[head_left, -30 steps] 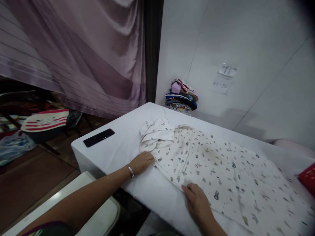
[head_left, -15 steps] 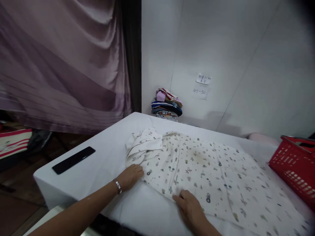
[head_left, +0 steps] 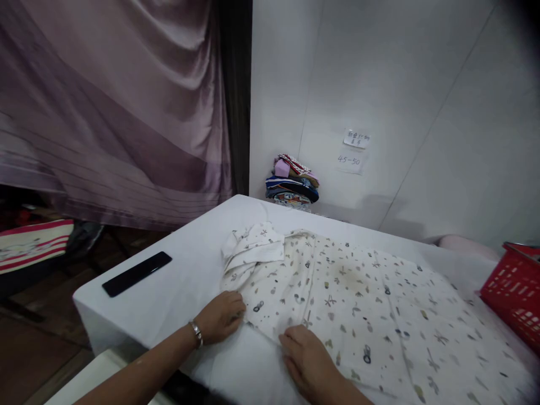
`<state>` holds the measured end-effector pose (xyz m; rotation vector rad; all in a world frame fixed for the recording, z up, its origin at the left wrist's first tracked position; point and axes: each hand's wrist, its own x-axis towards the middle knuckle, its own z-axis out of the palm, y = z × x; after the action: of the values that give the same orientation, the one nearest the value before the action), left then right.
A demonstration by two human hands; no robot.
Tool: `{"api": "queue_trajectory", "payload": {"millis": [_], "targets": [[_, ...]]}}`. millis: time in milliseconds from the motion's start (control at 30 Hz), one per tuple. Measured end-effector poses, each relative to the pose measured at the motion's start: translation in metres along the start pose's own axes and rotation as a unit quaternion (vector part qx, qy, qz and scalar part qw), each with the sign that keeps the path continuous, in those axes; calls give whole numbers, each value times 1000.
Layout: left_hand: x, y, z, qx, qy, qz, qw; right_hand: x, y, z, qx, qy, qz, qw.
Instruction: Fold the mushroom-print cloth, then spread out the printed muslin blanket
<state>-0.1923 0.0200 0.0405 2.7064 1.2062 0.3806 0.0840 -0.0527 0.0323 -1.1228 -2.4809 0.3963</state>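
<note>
A white cloth (head_left: 358,304) printed with small grey, green and brown motifs lies spread over the table. Its far left end is bunched, with a folded white-edged part (head_left: 261,247) on top. A faint yellowish stain shows near its middle. My left hand (head_left: 221,316), with a silver band at the wrist, has its fingers curled on the cloth's near left corner. Farther right along the same near edge, my right hand (head_left: 307,357) pinches the cloth between thumb and fingers. The fingertips of both hands are partly hidden.
A black flat slab (head_left: 137,274) lies on the white-covered table (head_left: 194,242) at the left. Folded clothes (head_left: 293,180) are stacked beyond the back edge by the wall. A red plastic basket (head_left: 517,292) stands at the right, and a purple curtain (head_left: 126,112) hangs at the left.
My right hand has slid left along the near edge, closer to my left hand. My left hand stays at the corner. The whole view has shifted slightly.
</note>
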Motion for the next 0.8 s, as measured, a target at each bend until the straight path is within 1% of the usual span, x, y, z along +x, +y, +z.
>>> {"api": "queue_trajectory", "payload": {"millis": [67,133,200,267,300,367,433,500,533,600,633,700,733,800], "targets": [[5,-3,-5,-20,35,-30,999,14,-4,9,3,-1,-22,1000],[16,-9,-12,-24,95,-65,993,25,-4,19,-11,-2,-24,1000],[34,-19,-19,-2,159,-95,983,30,-2,28,-26,2,-20,999],[58,-31,-24,38,198,-137,970,30,-1,34,-33,11,-15,999],[71,-37,-25,56,206,-165,963,29,0,36,-34,14,-14,999],[97,-48,-23,79,190,-214,955,27,-1,38,-29,17,-9,999],[120,-57,-18,86,144,-256,952,25,0,35,6,11,3,1000],[134,-64,-9,80,98,-300,945,28,3,28,82,-3,12,997],[137,-67,-4,75,86,-320,941,33,7,23,130,-6,19,991],[138,-73,6,69,88,-340,934,49,21,11,216,9,47,975],[136,-76,11,68,101,-338,933,61,30,5,248,31,75,965],[130,-81,19,66,138,-319,935,91,52,-5,286,88,164,940],[126,-83,22,64,157,-308,936,108,63,-8,308,118,217,919],[120,-86,26,58,188,-295,935,142,83,-10,371,135,304,867]]}}
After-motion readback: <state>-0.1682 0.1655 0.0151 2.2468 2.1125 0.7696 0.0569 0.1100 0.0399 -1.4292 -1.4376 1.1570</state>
